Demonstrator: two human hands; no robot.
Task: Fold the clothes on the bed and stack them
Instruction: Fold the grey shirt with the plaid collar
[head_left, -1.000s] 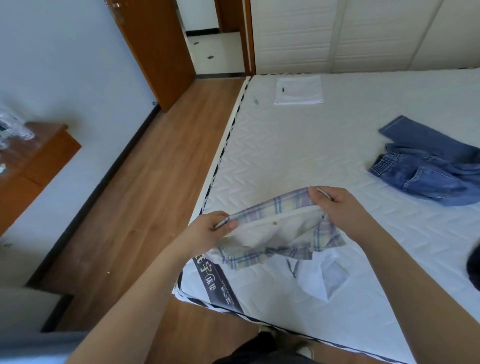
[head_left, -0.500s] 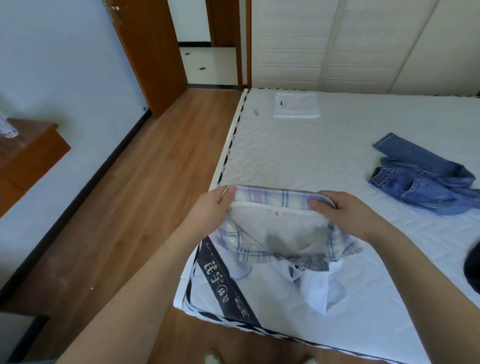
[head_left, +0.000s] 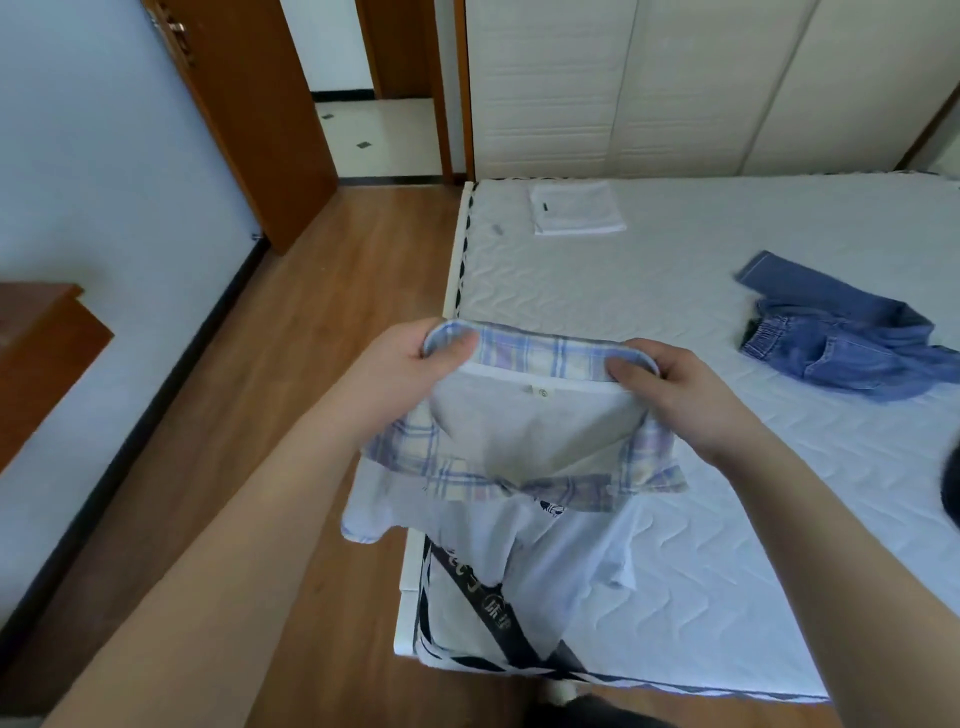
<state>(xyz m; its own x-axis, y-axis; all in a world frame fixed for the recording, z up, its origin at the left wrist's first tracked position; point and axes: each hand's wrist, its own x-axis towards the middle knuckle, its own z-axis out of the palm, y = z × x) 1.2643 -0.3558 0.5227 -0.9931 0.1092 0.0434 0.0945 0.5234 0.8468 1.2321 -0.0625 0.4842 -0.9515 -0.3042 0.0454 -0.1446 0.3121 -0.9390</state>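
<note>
The bed (head_left: 727, 322) has one white folded piece (head_left: 579, 210) at the far end and the jeans (head_left: 852, 343) in a heap off to the right, so you're early on. You've got the shirt (head_left: 524, 447) held up over the near corner by its plaid collar. Next you probably want it laid flat. Left hand (head_left: 410, 374) and right hand (head_left: 680, 395) each pinch a collar end, thumbs on top, fingers curled behind.

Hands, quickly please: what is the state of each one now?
Left hand: closed, grip on the left end of the plaid collar of the shirt.
Right hand: closed, grip on the collar's right end.
</note>
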